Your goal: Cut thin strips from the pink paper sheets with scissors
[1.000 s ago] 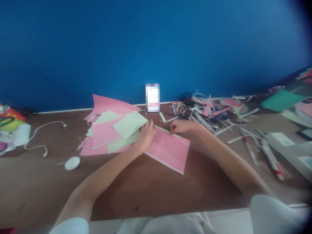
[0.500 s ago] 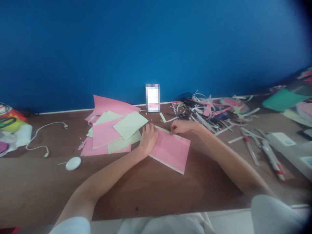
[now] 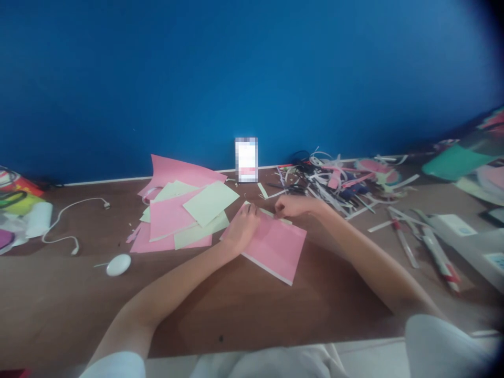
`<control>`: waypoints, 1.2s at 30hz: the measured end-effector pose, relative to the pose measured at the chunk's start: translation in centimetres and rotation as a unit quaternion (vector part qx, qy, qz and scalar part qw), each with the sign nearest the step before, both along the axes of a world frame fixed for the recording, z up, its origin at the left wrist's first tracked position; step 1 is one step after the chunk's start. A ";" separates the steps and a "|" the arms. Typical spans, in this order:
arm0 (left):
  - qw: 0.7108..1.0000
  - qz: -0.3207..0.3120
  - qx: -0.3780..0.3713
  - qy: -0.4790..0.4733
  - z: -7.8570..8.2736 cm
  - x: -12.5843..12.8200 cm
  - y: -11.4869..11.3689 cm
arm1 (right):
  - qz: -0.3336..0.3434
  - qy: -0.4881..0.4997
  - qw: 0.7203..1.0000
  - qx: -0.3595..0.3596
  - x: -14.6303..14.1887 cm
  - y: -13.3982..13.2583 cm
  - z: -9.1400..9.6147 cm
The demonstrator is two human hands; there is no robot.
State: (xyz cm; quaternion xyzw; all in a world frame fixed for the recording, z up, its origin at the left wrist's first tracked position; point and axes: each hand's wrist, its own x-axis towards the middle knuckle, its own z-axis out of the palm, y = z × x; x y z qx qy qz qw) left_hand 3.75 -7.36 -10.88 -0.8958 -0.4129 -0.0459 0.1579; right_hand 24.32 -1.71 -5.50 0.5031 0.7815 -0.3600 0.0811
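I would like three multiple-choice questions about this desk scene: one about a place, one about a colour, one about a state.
1. Where does the small white oval device lie?
A. left of the paper pile
B. on the strip heap
C. under the right arm

2. What colour is the folded paper sheet under both hands?
A. green
B. pink
C. white

3. How is the left hand placed?
A. lifted in the air
B. pressing flat on the sheet
C. holding scissors

Answers: 1 A, it lies on the brown wooden table left of the pile. 2 B, its surface is pink. 3 B, it lies on the sheet; the right hand pinches the far edge.
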 end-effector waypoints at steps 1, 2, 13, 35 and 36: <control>1.000 -0.003 0.002 -0.001 -0.1 0.0 -0.1 | 0.005 0.000 1.000 -0.002 -0.1 -0.1 0.1; 1.000 -0.004 0.006 -0.001 -0.1 0.0 -0.2 | 0.012 0.001 1.000 -0.004 -0.1 -0.1 0.2; 1.000 0.005 0.008 -0.004 0.4 0.5 -0.9 | 0.014 -0.023 1.000 -0.004 -0.3 -0.3 0.4; 0.991 0.018 -0.126 -0.043 0.3 -0.1 -1.7 | 0.043 -0.108 0.993 0.002 -0.4 -0.7 1.6; 0.991 0.021 -0.127 -0.042 0.4 -0.1 -1.7 | 0.045 -0.114 0.992 -0.005 -0.3 -0.8 1.9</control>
